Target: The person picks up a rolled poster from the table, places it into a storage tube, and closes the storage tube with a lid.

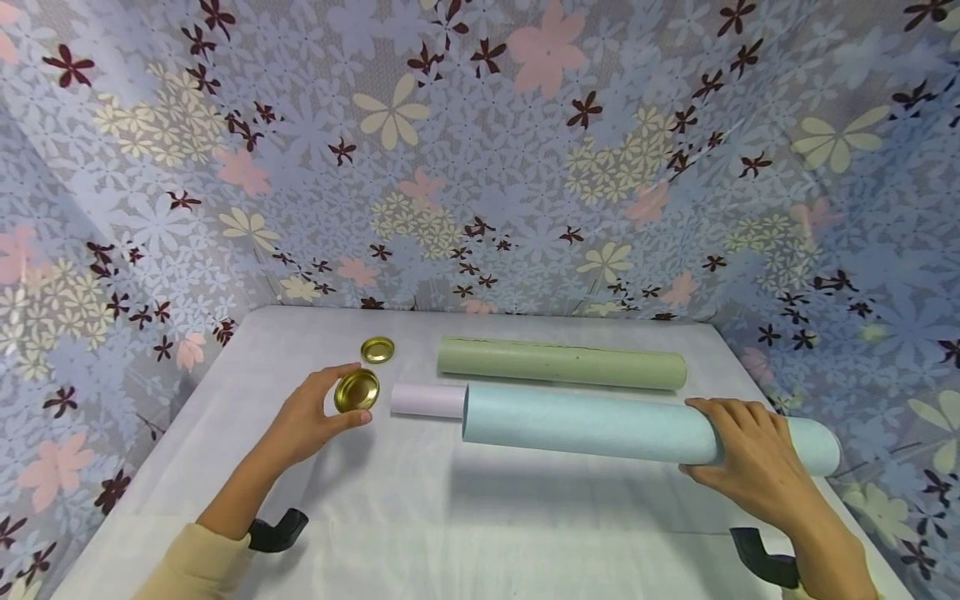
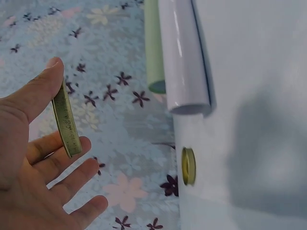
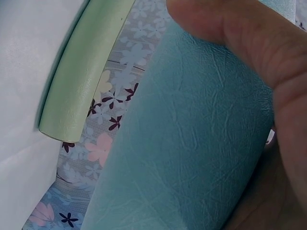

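Note:
My left hand [image 1: 307, 418] pinches a round gold metal lid [image 1: 357, 391] between thumb and fingers. In the left wrist view that lid [image 2: 65, 120] is seen edge-on, the lower fingers spread apart from it. My right hand [image 1: 750, 454] grips a long light blue tube [image 1: 592, 423] near its right end, holding it above the table. Close up in the right wrist view, the tube's surface [image 3: 177, 134] looks creased. A pale lavender tube [image 1: 427, 401] shows past the blue tube's left end; the rest of it is hidden.
A second gold lid [image 1: 377, 349] lies on the white-covered table [image 1: 360, 517], beyond my left hand. Behind the blue tube, a green tube [image 1: 562, 363] lies lengthwise near the back edge. Flower-patterned cloth [image 1: 480, 167] hangs behind and beside the table.

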The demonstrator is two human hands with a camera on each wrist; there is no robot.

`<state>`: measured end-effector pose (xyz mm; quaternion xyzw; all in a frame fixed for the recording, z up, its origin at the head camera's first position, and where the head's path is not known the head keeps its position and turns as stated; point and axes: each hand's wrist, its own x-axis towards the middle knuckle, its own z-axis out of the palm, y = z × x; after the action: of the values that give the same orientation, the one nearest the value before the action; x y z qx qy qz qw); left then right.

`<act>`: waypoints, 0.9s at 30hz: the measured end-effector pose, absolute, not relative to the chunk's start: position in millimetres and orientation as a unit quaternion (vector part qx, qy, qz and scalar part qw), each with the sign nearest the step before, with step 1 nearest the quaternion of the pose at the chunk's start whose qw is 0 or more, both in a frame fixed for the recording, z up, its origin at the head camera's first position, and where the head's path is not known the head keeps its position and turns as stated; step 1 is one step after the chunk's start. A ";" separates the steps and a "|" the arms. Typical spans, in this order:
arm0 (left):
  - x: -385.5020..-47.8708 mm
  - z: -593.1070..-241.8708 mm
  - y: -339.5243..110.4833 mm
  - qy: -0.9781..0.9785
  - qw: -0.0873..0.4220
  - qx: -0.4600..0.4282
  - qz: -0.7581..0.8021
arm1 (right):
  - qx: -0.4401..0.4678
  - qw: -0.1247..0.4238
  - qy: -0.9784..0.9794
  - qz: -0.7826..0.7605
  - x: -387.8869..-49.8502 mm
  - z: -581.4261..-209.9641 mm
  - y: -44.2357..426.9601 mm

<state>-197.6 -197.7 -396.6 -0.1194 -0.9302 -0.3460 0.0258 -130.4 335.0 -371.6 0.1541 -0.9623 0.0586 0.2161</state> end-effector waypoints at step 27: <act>-142.5 -382.6 -154.6 -0.823 0.059 -0.175 -0.537 | 0.163 0.232 -0.957 0.059 -126.4 -368.9 333.5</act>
<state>-142.5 -154.6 -382.6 -0.1750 -0.8229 -0.5373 0.0595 -126.4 333.5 -368.9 0.1634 -0.9572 0.0590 0.2316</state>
